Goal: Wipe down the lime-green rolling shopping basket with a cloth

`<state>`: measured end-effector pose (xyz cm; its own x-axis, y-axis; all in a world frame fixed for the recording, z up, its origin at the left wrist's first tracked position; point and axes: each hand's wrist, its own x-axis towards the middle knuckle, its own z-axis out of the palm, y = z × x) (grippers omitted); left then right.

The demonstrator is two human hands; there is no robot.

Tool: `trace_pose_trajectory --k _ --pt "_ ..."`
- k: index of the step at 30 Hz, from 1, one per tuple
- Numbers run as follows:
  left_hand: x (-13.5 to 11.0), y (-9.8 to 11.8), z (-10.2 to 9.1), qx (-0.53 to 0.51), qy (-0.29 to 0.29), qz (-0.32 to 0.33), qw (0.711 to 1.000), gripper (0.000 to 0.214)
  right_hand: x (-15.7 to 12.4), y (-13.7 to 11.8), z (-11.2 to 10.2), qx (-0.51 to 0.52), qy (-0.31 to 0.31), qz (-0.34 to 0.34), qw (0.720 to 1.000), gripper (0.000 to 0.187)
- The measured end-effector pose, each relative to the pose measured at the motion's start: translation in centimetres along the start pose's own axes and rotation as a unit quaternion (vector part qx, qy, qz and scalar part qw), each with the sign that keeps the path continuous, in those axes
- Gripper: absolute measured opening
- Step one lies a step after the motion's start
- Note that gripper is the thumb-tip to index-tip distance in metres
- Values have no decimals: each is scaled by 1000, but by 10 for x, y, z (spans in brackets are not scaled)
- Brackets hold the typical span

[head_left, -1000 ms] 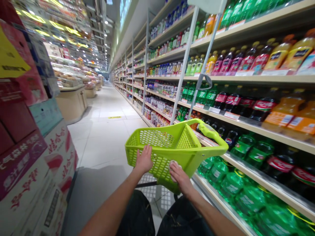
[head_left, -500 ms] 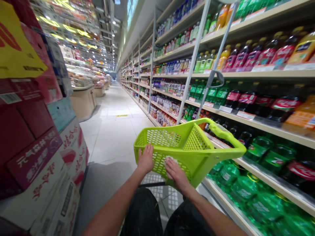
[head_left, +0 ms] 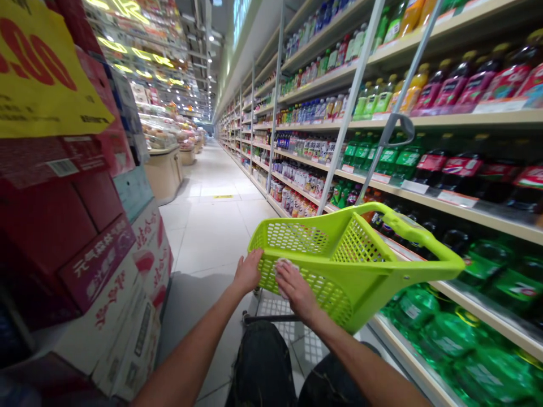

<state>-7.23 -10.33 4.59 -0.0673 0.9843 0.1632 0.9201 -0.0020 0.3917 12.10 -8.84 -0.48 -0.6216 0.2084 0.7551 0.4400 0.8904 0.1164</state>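
A lime-green plastic shopping cart (head_left: 375, 277) with perforated sides stands in front of my knees. My left hand (head_left: 247, 273) grips its front corner, the fingers curled at the edge and partly hidden. A crumpled white cloth (head_left: 281, 265) lies under the fingers of my right hand (head_left: 297, 291), which presses it against the near side panel of the basket. Most of the cloth is covered by the hand. The cart's handle (head_left: 409, 229) points to the right, and the part of the basket that I can see into holds nothing.
Tall shelves of drink bottles (head_left: 449, 164) run along the right, close beside the cart. Stacked cartons (head_left: 102, 265) with a yellow price sign (head_left: 46, 73) rise on my left. A tiled aisle (head_left: 203, 232) stretches ahead past display counters (head_left: 163, 175).
My left hand has gone from lying on the side panel to holding the front corner. The right hand and cloth have slid along the panel toward the front. The view has shifted left.
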Motion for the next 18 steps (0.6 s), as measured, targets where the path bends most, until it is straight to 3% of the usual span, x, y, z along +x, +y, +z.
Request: trace_pose_trajectory --k 2,5,9,14,16,18 --pt "5 -8 -6 -97 7 -18 995 71 20 -1 8 -12 15 6 1000 25" --pt "9 -19 -12 -195 16 -44 980 71 14 -2 30 -28 -13 -8 999 24" --pt "7 -29 -12 -184 -4 -37 982 69 5 -11 48 6 -57 -39 998 24" --pt "6 -34 -7 -207 12 -21 978 75 52 -17 54 7 -46 -28 999 28" --pt "5 -34 -6 -200 11 -19 979 77 47 -16 63 -9 -74 -25 997 28" --pt "4 -31 -8 -180 1 -20 983 77 25 -16 70 -15 -119 -27 992 26"
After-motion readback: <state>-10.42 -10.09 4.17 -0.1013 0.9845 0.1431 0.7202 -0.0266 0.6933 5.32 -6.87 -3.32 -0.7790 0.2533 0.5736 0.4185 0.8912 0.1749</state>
